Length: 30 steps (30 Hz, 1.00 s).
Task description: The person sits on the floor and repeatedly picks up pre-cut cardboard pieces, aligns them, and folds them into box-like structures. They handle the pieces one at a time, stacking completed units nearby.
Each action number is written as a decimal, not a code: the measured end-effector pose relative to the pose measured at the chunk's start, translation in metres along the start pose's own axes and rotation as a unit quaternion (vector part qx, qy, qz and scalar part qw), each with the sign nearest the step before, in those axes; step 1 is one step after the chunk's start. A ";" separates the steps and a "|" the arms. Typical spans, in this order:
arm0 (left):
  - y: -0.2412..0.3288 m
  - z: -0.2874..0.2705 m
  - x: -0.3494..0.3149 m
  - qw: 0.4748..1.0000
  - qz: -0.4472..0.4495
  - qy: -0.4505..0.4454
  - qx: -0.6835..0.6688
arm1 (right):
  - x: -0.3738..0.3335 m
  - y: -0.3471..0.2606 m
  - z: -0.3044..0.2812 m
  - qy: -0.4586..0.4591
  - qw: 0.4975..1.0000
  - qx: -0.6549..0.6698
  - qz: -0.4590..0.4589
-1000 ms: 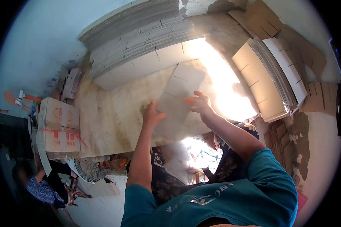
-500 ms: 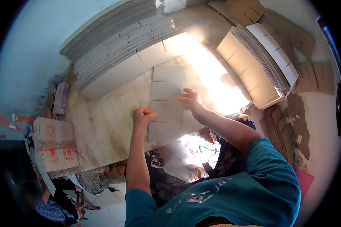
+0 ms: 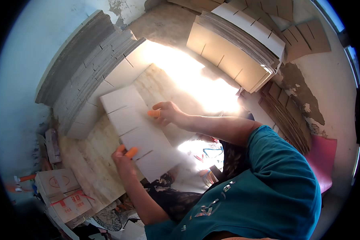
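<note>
A light grey cardboard sheet (image 3: 142,134) with several slots along its left side is tilted over the wooden board (image 3: 88,156). My left hand (image 3: 125,158) pinches its left edge, the orange-covered thumb lying on top. At the opposite edge is my right hand (image 3: 168,115), its orange-capped fingers curved and apart. I cannot tell whether those fingertips touch the sheet. Beyond the sheet, a long stack of slotted cardboard sheets (image 3: 92,76) leans on edge by the wall.
Another stack of slotted cardboard (image 3: 224,60) stands at the far right, with brown sheets (image 3: 288,116) against the wall nearer me. A carton (image 3: 66,196) with red tape sits at the left. Strong glare (image 3: 188,80) covers part of the board.
The slotted sheet has turned and tilted, shifting left in view with my hands. My left hand now grips its edge. The whole view has swung round to the right.
</note>
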State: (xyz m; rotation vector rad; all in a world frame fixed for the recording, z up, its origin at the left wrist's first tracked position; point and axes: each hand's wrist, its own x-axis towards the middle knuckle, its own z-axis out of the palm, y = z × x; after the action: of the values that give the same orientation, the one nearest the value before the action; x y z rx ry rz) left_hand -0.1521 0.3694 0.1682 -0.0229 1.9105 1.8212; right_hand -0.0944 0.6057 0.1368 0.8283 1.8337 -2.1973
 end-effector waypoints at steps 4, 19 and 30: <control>0.008 -0.038 0.002 0.986 0.064 0.033 -0.153 | -0.012 -0.012 0.011 -0.079 0.994 -0.032 -0.065; 0.014 -0.010 0.028 0.985 0.110 0.037 -0.126 | -0.031 -0.034 0.038 0.032 0.923 -0.151 -0.353; 0.045 0.057 0.155 0.719 0.534 0.110 0.430 | 0.020 -0.064 -0.052 0.351 0.745 -0.332 -0.460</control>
State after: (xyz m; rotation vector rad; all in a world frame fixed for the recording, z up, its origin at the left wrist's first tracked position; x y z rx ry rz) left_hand -0.2840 0.4775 0.1558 1.5139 3.1083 1.1723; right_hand -0.1239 0.6743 0.1764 0.6721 3.7105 -1.2295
